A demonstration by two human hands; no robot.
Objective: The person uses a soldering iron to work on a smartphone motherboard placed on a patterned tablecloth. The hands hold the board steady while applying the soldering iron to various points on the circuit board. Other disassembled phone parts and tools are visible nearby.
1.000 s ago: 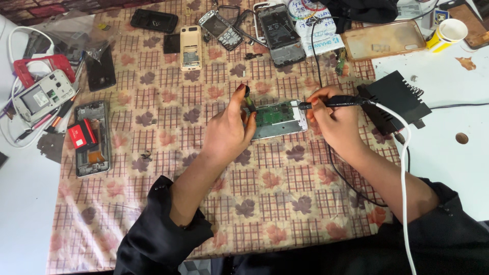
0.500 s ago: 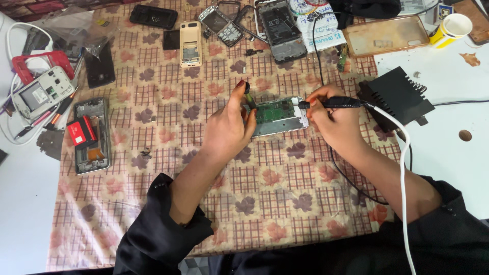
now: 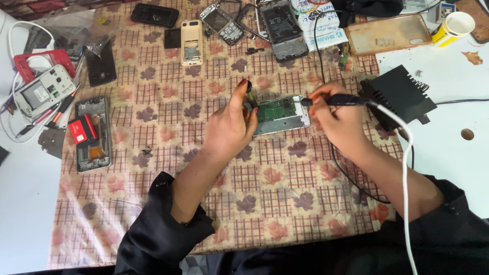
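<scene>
An opened phone with a green circuit board (image 3: 279, 113) lies on the patterned cloth (image 3: 168, 168) at the middle of the table. My left hand (image 3: 229, 127) rests at the phone's left end and pinches a thin dark tool (image 3: 250, 94) between thumb and fingers. My right hand (image 3: 338, 119) grips a black soldering iron (image 3: 338, 100) like a pen, its tip over the board's right end. A white cable (image 3: 405, 168) runs from the iron back past my right arm.
A black soldering station (image 3: 400, 97) stands right of my right hand. Several dismantled phones and cases lie along the far edge and left side, among them a grey frame with a red battery (image 3: 89, 132). A yellow paper cup (image 3: 453, 25) stands far right.
The view has shifted a little, and both hands stay at the phone. The left hand's tool and the iron tip sit in nearly the same spots on the board.
</scene>
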